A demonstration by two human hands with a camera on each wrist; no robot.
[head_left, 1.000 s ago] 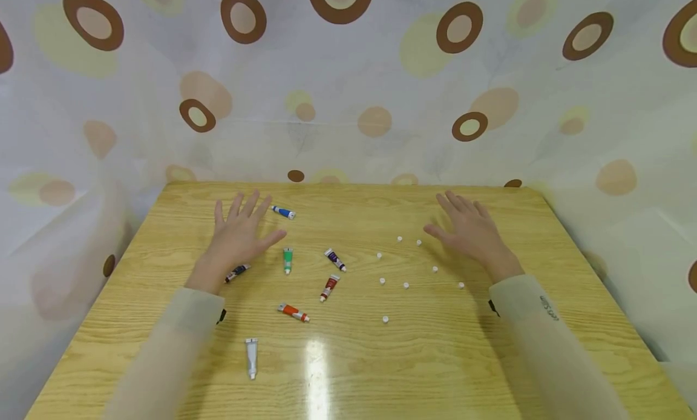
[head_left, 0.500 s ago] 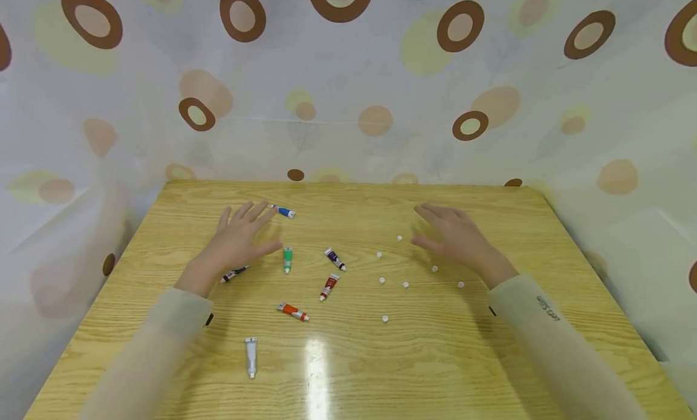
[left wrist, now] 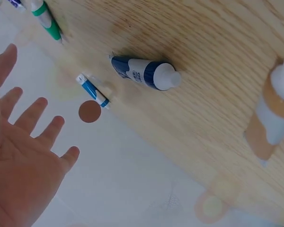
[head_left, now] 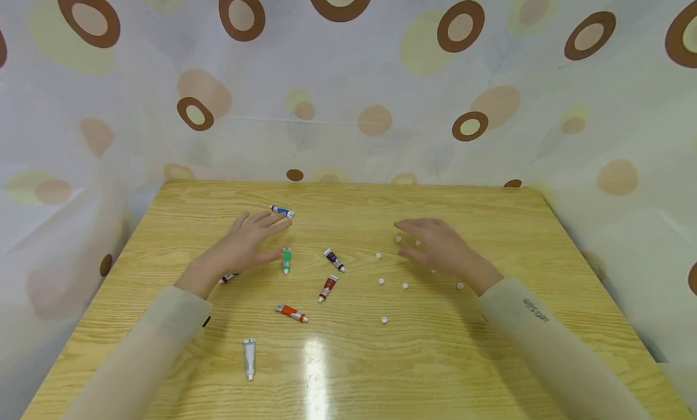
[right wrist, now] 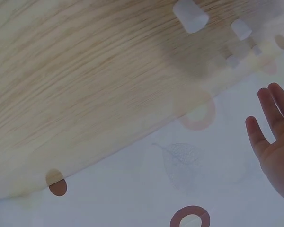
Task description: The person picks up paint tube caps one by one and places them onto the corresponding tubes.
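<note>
My left hand [head_left: 247, 244] hovers over the left part of the table with fingers spread and holds nothing. Under its fingers lie a blue paint tube [head_left: 282, 212] and a green paint tube [head_left: 286, 260]. A dark blue paint tube [left wrist: 142, 73] peeks out beneath that wrist, and an ochre paint tube [left wrist: 270, 111] shows only in the left wrist view. My right hand [head_left: 438, 247], also holding nothing, extends over several small white caps [head_left: 381, 281], covering part of the group. All the tubes in the head view lie flat with white nozzles.
Mid-table are a purple paint tube [head_left: 334, 260], a dark red one [head_left: 328, 288] and an orange-red paint tube [head_left: 291, 313]. A white paint tube [head_left: 249, 359] lies nearer the front left. Dotted white sheeting [head_left: 348, 147] surrounds the wooden table [head_left: 435, 359] at its back and sides.
Both hands have come inward and slightly nearer the front, their fingers less widely spread. The right hand now overlaps caps further left. Tubes and caps stay where they were.
</note>
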